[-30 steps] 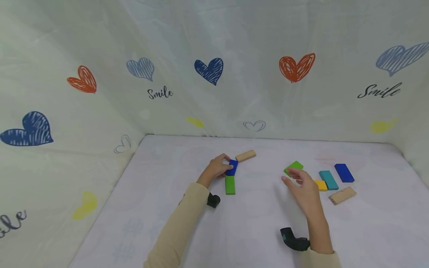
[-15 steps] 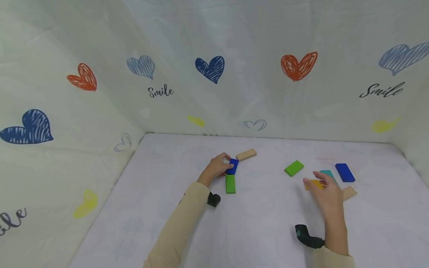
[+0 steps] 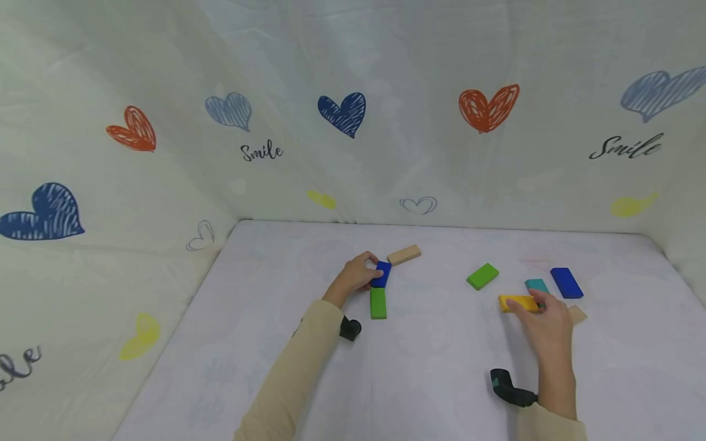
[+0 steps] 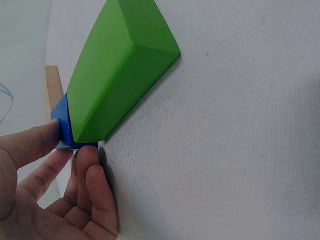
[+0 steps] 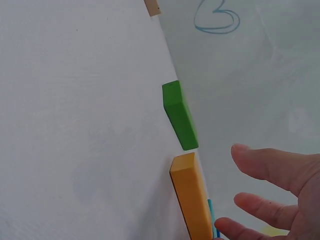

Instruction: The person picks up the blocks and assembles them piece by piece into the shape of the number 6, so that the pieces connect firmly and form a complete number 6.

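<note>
The left hand (image 3: 355, 274)'s fingers pinch a blue block (image 3: 383, 275) against a green block (image 3: 378, 304) on their near side, presumably to steady the join; a wooden block (image 3: 404, 254) sits just beyond them. The right hand (image 3: 551, 321)'s fingers are spread, gripping nothing, beside a yellow block (image 5: 192, 195); contact is unclear. A teal block (image 3: 536, 285) crowds their far side. Wide desk (image 3: 430, 343) separates the 2 hands' fingers, its back edge well beyond both.

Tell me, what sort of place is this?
Perhaps a screened-off tabletop workspace; the wider room is out of view. Heart-printed sheeting hangs behind and beside a pale table bearing coloured rectangular blocks.
</note>
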Tool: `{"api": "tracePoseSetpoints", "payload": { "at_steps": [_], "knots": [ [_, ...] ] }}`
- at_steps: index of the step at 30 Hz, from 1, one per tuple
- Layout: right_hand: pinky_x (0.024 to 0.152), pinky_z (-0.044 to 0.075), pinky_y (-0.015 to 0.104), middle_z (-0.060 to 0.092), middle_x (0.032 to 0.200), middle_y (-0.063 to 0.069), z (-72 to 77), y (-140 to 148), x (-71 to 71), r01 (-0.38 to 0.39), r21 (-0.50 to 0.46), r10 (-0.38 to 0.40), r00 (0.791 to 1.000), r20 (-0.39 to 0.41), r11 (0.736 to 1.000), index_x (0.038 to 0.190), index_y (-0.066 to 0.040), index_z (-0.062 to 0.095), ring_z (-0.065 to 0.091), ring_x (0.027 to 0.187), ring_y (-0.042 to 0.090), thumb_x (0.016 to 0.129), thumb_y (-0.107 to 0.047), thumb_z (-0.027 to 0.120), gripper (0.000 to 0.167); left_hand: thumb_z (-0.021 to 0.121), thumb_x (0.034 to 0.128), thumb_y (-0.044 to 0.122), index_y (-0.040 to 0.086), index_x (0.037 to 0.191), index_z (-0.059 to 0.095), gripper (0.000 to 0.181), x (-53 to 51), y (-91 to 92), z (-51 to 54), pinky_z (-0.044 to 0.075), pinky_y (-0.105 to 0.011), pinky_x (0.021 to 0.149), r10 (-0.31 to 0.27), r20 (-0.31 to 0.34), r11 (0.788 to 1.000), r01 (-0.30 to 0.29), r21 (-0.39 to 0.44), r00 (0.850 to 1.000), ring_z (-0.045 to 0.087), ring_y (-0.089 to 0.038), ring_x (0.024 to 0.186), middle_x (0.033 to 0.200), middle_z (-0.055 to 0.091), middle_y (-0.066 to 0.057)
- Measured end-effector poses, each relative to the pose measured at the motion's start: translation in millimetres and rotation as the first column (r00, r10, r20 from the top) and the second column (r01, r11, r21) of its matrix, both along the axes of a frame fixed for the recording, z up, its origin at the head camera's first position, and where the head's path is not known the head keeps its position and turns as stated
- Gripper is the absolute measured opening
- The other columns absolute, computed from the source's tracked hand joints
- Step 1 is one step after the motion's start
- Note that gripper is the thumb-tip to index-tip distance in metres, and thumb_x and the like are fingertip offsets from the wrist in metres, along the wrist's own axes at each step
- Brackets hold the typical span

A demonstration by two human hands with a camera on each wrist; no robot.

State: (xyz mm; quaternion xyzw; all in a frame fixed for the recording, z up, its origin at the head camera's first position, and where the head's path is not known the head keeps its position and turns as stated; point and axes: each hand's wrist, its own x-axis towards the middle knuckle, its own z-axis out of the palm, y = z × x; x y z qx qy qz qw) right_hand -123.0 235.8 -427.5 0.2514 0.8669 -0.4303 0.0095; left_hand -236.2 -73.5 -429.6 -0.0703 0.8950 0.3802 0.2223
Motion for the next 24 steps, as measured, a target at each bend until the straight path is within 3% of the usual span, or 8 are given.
{"api": "tracePoseSetpoints", "payload": {
  "at_steps": [7,12,24],
  "knots": [
    [0.105,0.028,0.056,0.024,0.142,0.033,-3.6,1.9,-1.9,-0.054,0.020,0.054,0.998,0.013,0.998,0.143,0.003,0.027,0.024,0.130,0.047,0.090,-0.033,0.060,0.072,0.060,0.0907,0.025,0.016,0.123,0.051,0.034,-1.0,-1.2,0.7,0.042,-0.022,0.054,-0.002,0.000,1.000,0.002,-0.002,1.000,0.051,-0.015,0.061,0.098,0.057,-0.011],
    [0.101,0.029,0.061,0.020,0.141,0.035,-6.4,0.9,-3.1,-0.108,0.094,0.104,0.993,0.053,0.990,0.143,0.004,0.026,0.021,0.126,0.050,0.088,-0.031,0.062,0.074,0.060,0.0906,0.025,0.016,0.123,0.051,0.035,-0.7,-1.0,1.4,0.042,-0.022,0.053,-0.006,0.006,1.000,0.006,-0.009,1.000,0.051,-0.014,0.060,0.098,0.057,-0.011],
    [0.097,0.030,0.065,0.018,0.139,0.035,-12.0,-1.8,-2.5,-0.208,0.144,0.203,0.978,0.051,0.967,0.138,0.002,0.038,0.018,0.126,0.054,0.086,-0.007,0.059,0.056,0.061,0.0906,0.025,0.016,0.122,0.051,0.034,-1.6,-0.4,1.3,0.042,-0.022,0.054,0.000,0.014,1.000,0.000,-0.013,1.000,0.051,-0.015,0.061,0.092,0.057,-0.010]
  ]
}}
